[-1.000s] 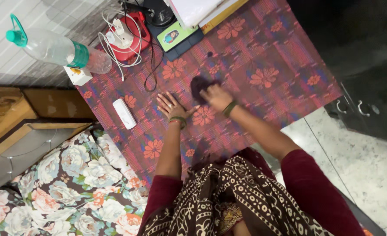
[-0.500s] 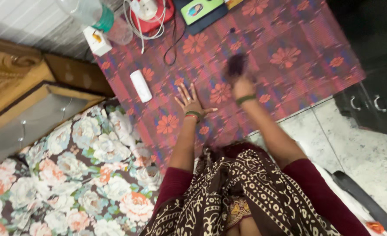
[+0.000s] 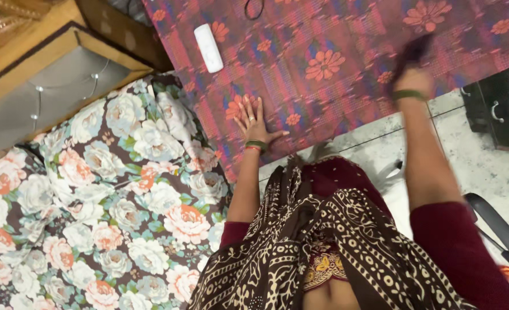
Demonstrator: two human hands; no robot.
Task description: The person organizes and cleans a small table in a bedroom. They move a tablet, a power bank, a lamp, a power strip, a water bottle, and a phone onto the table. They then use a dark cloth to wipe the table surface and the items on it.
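The left hand lies flat, fingers spread, on the patterned tabletop, arm straight. The right hand, arm stretched forward, has its grip closed around a dark cloth, blurred, well to the right of the left hand.

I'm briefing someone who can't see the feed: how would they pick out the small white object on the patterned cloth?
Find the red-purple cloth with orange flowers covering the table. Near its left edge, above the flat left hand, lies a small white oblong device. It is the only plain white thing on the cloth; the right hand holds a dark rag.
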